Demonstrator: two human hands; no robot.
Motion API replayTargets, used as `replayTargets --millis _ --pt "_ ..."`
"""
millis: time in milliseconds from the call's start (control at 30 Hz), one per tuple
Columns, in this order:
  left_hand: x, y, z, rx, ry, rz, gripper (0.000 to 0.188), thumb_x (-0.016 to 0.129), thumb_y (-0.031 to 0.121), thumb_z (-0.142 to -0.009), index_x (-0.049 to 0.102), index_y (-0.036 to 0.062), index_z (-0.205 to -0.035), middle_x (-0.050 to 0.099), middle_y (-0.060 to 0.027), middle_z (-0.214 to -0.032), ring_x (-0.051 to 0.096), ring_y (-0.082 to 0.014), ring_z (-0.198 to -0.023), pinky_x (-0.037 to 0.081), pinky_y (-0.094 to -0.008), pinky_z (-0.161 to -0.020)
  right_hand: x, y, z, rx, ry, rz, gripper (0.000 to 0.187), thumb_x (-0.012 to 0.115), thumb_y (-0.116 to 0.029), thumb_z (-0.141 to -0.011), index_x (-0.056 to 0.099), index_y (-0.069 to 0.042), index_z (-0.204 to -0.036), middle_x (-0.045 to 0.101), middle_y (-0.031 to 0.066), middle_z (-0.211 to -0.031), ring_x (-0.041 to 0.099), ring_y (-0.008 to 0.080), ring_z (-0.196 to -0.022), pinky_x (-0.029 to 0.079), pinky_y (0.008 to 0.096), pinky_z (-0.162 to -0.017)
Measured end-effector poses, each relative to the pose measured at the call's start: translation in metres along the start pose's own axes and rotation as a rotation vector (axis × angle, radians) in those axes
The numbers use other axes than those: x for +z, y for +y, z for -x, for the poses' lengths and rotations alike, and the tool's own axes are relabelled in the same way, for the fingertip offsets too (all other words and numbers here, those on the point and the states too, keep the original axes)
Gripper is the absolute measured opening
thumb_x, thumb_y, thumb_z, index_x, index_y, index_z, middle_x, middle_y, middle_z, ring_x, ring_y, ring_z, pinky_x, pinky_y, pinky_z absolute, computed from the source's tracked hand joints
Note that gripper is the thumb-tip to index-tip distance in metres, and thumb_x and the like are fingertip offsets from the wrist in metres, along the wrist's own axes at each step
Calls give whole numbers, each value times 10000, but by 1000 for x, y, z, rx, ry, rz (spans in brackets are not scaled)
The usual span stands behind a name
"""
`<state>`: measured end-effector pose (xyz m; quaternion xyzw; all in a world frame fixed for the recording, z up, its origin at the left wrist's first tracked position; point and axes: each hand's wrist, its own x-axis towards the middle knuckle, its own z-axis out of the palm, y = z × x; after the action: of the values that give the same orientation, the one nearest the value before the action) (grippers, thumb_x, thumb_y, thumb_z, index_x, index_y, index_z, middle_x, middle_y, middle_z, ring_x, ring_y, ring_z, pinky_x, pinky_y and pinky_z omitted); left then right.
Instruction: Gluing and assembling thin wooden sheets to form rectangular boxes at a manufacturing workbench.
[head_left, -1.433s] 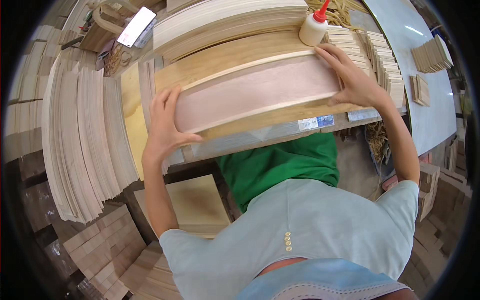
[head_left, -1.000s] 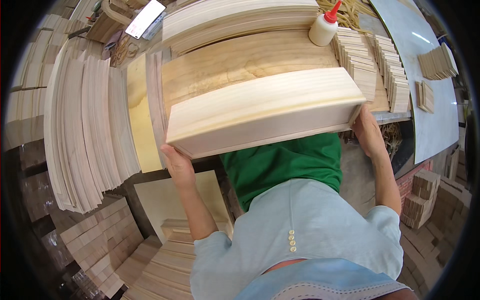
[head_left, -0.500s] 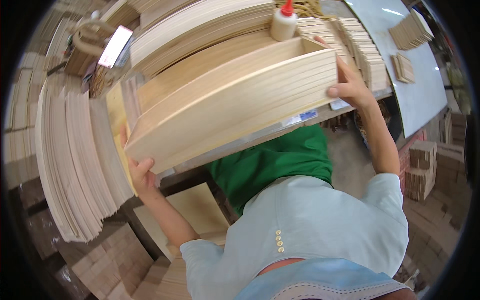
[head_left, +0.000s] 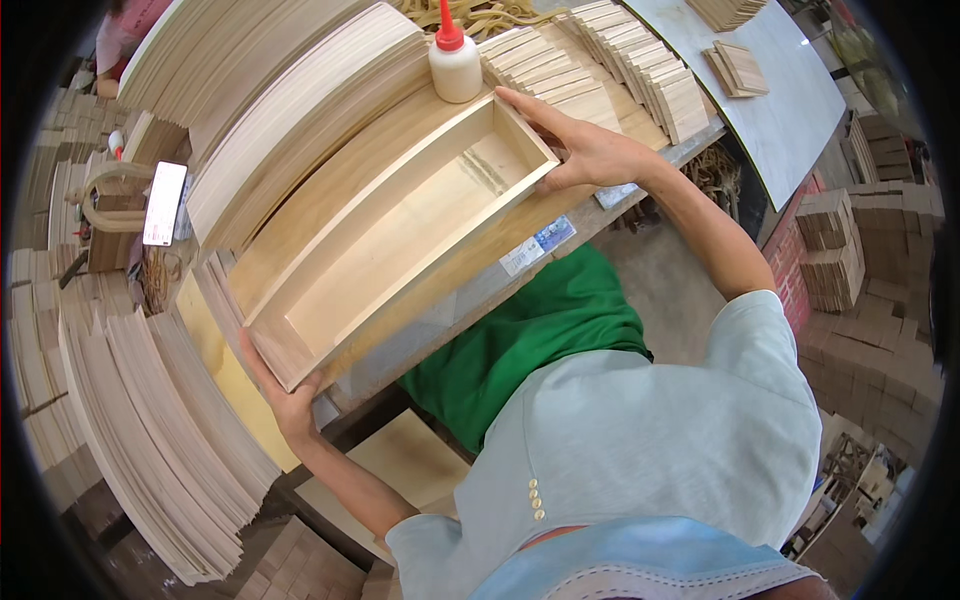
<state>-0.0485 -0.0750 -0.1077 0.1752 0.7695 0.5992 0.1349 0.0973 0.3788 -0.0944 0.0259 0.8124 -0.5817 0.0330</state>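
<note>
Two hands, left hand (head_left: 285,405), right hand (head_left: 590,150), gripping open wooden box (head_left: 390,235)

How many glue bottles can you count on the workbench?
1. The glue bottle, white with a red nozzle, stands upright just beyond the far end of the wooden box. Others may be hidden behind the stacked boards.

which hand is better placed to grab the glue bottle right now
Right. The right hand grips the open wooden box at the end beside the glue bottle; the left hand holds the far end.
</note>
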Motion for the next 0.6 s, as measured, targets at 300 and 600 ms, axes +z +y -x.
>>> replayTargets --millis 300,600 --pt "2 -9 9 41 -6 58 1047 728 206 -687 118 71 -1527 130 -106 -1574 152 -248 -1443 125 -379 -1169 -75 -5 -31 -105 390 176 533 641 -272 -890 488 -72 -1359 609 107 -1223 562 209 -1159 436 361 -1001" --pt "-2 -6 15 117 45 346 861 633 226 -864 102 64 -1523 97 -142 -1586 101 -294 -1461 81 -412 -1174 -156 82 -162 244 713 771 296 645 -291 -805 706 -29 -930 679 206 -961 650 366 -895 516 425 -792"
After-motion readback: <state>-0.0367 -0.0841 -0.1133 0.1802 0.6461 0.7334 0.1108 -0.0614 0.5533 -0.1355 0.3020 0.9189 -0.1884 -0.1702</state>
